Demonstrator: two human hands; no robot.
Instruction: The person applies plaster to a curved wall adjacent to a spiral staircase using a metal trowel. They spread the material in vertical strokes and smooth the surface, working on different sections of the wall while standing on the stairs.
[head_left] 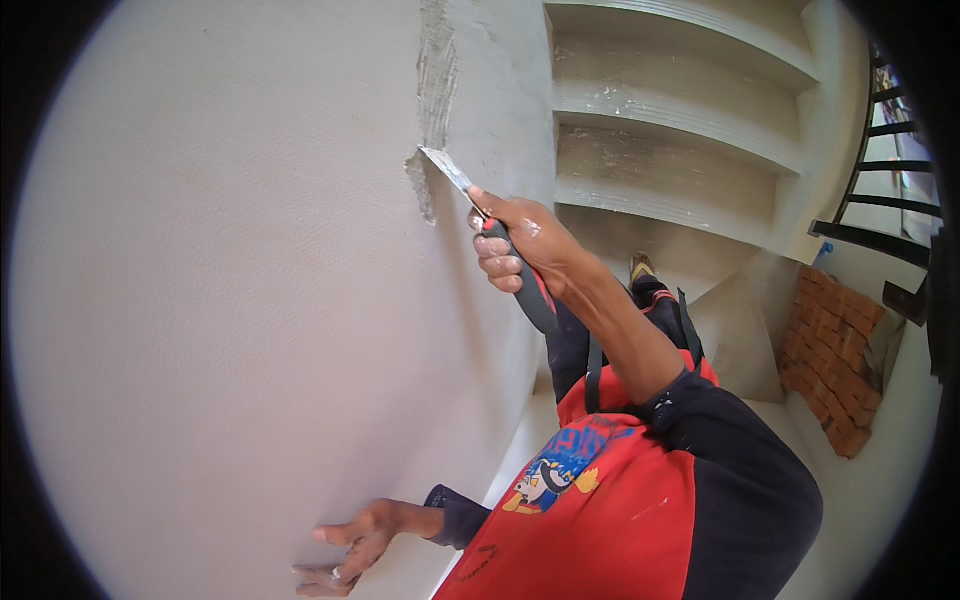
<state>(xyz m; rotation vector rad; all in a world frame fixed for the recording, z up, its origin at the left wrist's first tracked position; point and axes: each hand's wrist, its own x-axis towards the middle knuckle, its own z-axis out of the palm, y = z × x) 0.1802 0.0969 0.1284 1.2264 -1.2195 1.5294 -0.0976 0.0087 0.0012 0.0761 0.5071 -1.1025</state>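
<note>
Nearest is the red and dark-blue top (640, 500), below the putty knife (530, 285). The right hand (522, 240) is wrapped tightly around that knife's handle, thumb laid toward the blade. Well below the knife and to its left, the left hand (355, 550) has its fingers spread apart; I cannot tell whether it touches the pale wall (230, 280). The knife's blade edge is at a rough grey strip (437, 85) on that wall, mostly above the knife. To the knife's right rise dusty steps (670, 160); farther right are brick-red blocks (828, 350) and a black railing (870, 240).
</note>
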